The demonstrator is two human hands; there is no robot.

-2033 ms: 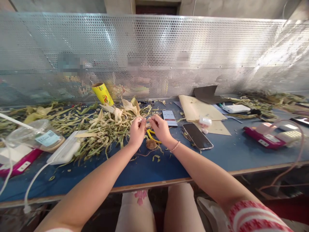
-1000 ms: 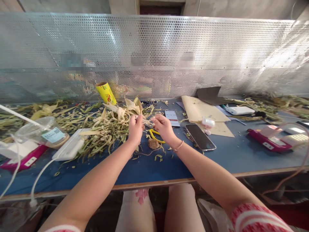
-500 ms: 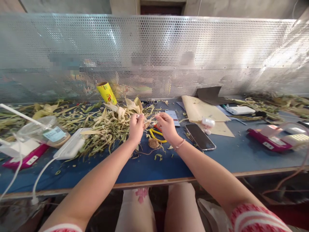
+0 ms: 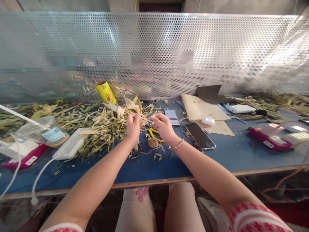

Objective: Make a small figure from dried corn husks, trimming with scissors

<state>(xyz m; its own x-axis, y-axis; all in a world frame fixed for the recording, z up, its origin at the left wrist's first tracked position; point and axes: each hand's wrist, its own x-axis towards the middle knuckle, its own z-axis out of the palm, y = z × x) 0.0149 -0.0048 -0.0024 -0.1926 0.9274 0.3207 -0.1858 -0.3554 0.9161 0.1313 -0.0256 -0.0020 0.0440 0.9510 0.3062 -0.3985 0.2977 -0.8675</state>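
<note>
Over the middle of the blue table, my left hand (image 4: 133, 128) is closed in a pinch, thumb uppermost, at the near edge of a heap of dried leaves and stems (image 4: 103, 129). My right hand (image 4: 164, 127), wearing a thin bracelet, pinches just to the right. Thin pale plant strands (image 4: 146, 120) run between the two sets of fingertips; their ends are hidden in the fingers. Below and between the hands lie a yellow-handled tool (image 4: 157, 139), partly covered by my right hand, and a round brown lump (image 4: 152, 142) resembling a coil of twine.
A phone (image 4: 200, 136) and brown paper (image 4: 202, 111) lie on the right. A yellow tube (image 4: 105, 91) leans behind the heap. At left are a plastic cup (image 4: 51, 132), a white power strip (image 4: 71, 145) and cables. A perforated metal screen (image 4: 154, 42) borders the back.
Both hands have shifted slightly left, the strands still between them. My right hand now covers the red part of the tool that showed earlier.
</note>
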